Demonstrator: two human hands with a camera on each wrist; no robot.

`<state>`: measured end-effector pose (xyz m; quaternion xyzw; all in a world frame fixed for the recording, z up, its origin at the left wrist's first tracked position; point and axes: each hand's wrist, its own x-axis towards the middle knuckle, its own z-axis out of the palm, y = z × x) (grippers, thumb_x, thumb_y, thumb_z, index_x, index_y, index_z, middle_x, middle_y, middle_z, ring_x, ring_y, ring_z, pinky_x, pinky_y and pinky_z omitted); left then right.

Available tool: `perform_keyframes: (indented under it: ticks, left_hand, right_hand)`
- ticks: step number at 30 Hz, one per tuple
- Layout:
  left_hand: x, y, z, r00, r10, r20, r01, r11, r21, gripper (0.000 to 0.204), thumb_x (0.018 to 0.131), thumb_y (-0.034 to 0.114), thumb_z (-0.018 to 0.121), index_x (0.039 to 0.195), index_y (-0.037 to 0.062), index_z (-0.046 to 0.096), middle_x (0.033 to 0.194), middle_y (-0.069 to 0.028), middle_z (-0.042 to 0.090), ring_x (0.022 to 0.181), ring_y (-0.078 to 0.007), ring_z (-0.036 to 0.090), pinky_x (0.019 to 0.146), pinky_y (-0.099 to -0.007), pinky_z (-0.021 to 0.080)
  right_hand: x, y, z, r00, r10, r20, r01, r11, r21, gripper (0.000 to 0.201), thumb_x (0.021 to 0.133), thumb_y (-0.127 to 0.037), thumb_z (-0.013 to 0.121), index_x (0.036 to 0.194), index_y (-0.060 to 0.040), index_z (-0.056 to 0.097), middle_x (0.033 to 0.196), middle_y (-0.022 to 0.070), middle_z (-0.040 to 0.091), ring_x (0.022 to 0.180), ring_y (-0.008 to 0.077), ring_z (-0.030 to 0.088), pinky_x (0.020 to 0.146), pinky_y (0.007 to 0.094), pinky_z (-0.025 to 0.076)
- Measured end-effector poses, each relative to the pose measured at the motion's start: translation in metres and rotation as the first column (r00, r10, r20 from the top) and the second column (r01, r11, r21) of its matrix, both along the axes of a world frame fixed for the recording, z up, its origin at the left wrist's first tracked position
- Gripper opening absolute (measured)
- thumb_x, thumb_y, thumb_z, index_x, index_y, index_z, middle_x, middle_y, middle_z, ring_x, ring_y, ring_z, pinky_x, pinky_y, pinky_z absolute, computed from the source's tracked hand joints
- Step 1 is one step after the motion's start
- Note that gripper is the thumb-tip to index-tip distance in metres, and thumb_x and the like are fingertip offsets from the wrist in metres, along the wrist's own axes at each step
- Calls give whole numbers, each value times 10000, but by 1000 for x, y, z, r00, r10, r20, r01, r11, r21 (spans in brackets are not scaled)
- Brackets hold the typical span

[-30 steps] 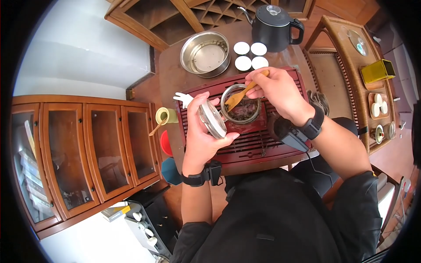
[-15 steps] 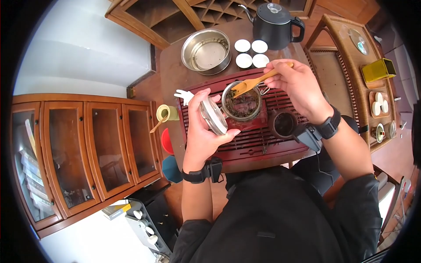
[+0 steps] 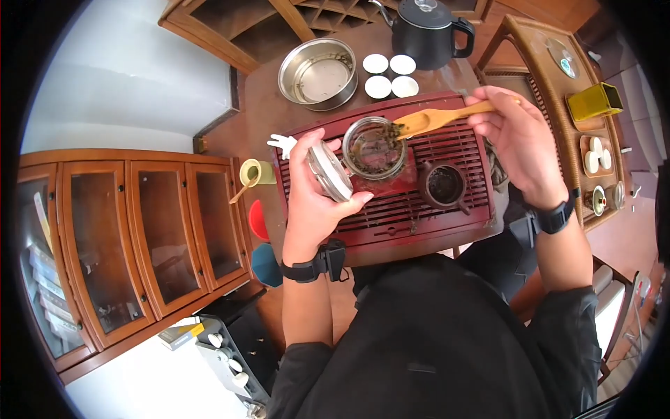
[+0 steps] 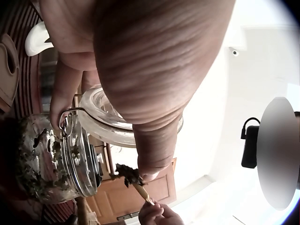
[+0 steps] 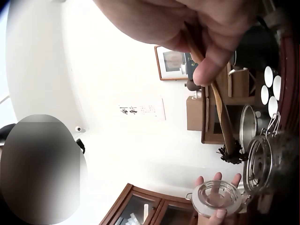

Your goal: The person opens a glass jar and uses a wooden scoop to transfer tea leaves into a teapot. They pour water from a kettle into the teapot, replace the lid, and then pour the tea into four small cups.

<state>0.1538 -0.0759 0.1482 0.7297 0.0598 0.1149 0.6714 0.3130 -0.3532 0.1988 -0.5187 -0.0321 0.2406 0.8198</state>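
Observation:
My left hand (image 3: 312, 209) holds the round glass lid (image 3: 331, 171) tilted up at the left of a clip-top glass jar (image 4: 51, 159). Dark tea leaves line the jar, and its wire clasp shows in the left wrist view. Between the fingers and thumb of my right hand (image 3: 520, 143) is the handle of a wooden tea scoop (image 3: 440, 120). A clump of leaves (image 5: 233, 154) clings to the scoop's tip, which is just beyond the jar's right rim in the head view. A brown lidless teapot (image 3: 457, 199) stands right of the jar.
Jar and teapot stand on a red slatted tea tray (image 3: 391, 241). Behind it are a steel pot (image 3: 317, 101), several white cups (image 3: 377, 86) and a black kettle (image 3: 427, 45). A yellow-green holder (image 3: 262, 172) is at the left, a wicker shelf (image 3: 513, 42) at the right.
My right hand has drawn the scoop rightward out of the jar, bringing leaves on its tip. The teapot, earlier mostly behind the forearm, now shows fully. My left hand keeps the lid beside the jar.

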Motion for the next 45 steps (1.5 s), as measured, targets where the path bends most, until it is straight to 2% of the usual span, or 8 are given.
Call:
perform_keyframes:
  ticks: [3,6,7,10,18,32,38,45]
  left_hand:
    - [0,1,-1,1000,-2,17,3,1000,-13,1131,617,76,967,1520,156,292,1530,-102,351,1347,-297,489,1027,-450,564]
    - [2,-5,0,998,31,50,-29,999,-40,1100,586,-35,929,1491,170,338,1280,-90,494,931,-122,544,871,-308,544]
    - [2,-5,0,998,33,51,-31,999,-35,1098,587,-38,928,1490,170,338,1280,-90,493,931,-124,544,868,-309,544]
    - [1,0,-1,1000,2,27,-1,1000,-8,1129,617,51,956,1524,159,294,1527,-112,350,1347,-294,485,1025,-450,565]
    - [0,-3,3,1000,13,11,-13,1000,-1,1120,624,7,931,1529,175,292,1529,-111,342,1347,-304,487,1039,-456,549]
    - [0,-1,-1,1000,9,27,-10,1000,29,1129,623,30,943,1530,181,287,1531,-113,338,1344,-304,488,1034,-462,551]
    - [0,-2,0,1000,14,28,-14,1000,-6,1129,619,26,944,1528,174,289,1525,-113,344,1336,-303,491,1039,-467,552]
    - [0,-1,0,1000,14,27,-14,1000,-12,1128,617,30,945,1526,171,292,1522,-114,346,1336,-303,492,1034,-461,556]
  right_hand:
    - [-11,-38,3,996,-83,18,84,996,-41,276,1069,-162,521,1181,68,624,1083,162,717,883,190,706,828,296,572]
    - [-29,-69,0,986,-167,18,168,983,-79,273,1074,-169,519,1170,60,632,1057,159,719,838,180,694,777,287,568]
    - [-35,-78,-3,982,-186,9,186,978,-93,270,1074,-166,519,1168,59,634,1053,156,719,831,178,691,771,286,566]
    - [-53,-89,-17,974,-224,23,225,967,-118,256,1075,-161,518,1160,51,634,1037,151,718,813,173,687,753,282,559]
    - [-92,-74,-43,945,-29,326,139,937,-319,214,1074,-125,538,1155,47,635,1104,148,711,854,166,697,781,293,577]
    - [-93,-70,-48,940,-122,320,209,944,-254,194,1073,-106,533,1154,38,635,1074,132,712,837,151,690,772,287,575]
    - [-91,-48,-27,890,262,373,-17,837,-548,153,1038,-76,591,1115,34,665,1004,75,692,861,135,697,776,258,564]
    - [-86,-57,-37,888,75,453,122,912,-392,167,1050,-81,574,1148,32,648,1098,120,718,863,135,696,773,262,566]
